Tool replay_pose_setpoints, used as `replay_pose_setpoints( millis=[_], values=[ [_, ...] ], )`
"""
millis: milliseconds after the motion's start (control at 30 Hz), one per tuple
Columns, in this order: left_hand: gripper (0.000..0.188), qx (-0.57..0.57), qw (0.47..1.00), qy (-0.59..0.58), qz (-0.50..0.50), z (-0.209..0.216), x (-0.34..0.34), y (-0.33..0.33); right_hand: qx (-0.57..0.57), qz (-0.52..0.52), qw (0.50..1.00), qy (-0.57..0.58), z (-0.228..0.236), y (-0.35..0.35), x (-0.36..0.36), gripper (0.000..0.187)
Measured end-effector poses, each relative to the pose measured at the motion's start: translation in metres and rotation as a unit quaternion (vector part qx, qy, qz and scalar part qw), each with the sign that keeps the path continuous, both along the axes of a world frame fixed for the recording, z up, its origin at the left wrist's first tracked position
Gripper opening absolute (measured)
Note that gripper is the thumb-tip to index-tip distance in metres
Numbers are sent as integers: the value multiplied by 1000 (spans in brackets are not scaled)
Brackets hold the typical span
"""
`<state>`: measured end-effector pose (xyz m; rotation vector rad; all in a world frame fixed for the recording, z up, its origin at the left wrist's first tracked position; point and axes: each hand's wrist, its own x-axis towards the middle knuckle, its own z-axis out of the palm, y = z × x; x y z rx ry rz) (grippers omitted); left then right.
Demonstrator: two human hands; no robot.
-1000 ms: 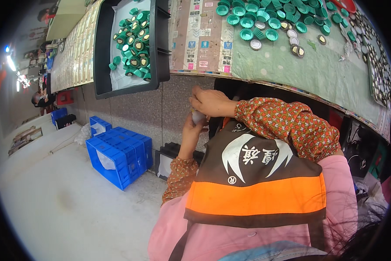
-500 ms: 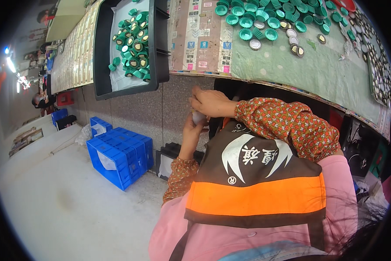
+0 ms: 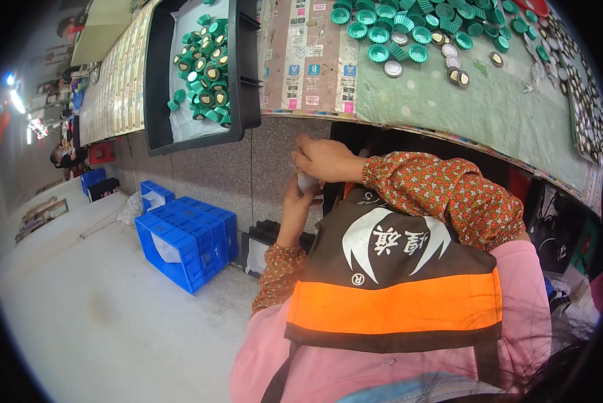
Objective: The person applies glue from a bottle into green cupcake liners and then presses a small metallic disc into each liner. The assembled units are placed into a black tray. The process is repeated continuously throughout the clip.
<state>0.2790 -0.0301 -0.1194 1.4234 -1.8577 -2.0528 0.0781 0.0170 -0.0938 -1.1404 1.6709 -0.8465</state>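
In front of my lap, below the table edge, my two hands are close together. My left hand (image 3: 296, 201) is closed round a small whitish, rounded thing (image 3: 307, 182), mostly hidden by the fingers. Just above it, my right hand (image 3: 331, 160) reaches across with its fingers bent together at the thing's upper end. What those fingers pinch is hidden. Closest to the hands is a black tray (image 3: 237, 136) holding green fluted caps (image 3: 211, 70), several with pale inserts.
The table (image 3: 415, 101) carries a heap of green fluted caps (image 3: 380, 35) and several loose silvery discs (image 3: 392, 68). At right is a board of dark-rimmed discs (image 3: 583, 121). Blue crates (image 3: 194, 235) stand at lower left. A person (image 3: 66, 153) is far left.
My hands keep the same pose on the whitish thing. The view has shifted very slightly; the far person's posture differs a little.
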Motion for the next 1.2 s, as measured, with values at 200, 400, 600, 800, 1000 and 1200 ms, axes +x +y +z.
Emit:
replay_pose_setpoints(
  millis=[200,400,600,800,1000,1200],
  values=[
    [38,0,1000,4,-2,-1,0,0,6,-1,1000,-6,3,0,-1,44],
    [37,-7,1000,4,-9,-3,2,-1,-2,-3,1000,-9,-1,0,-1,44],
    [35,-7,1000,5,4,-2,-2,1,-19,-14,1000,-8,-6,0,1,45],
    [36,-8,1000,15,21,-2,1,-2,-43,-24,994,-95,0,10,-7,46],
    [37,-49,997,58,33,40,-20,1,-167,28,984,-54,49,65,-48,33],
    [38,-7,990,139,7,90,-83,17,-226,-194,944,143,107,168,-124,24]
  ],
)
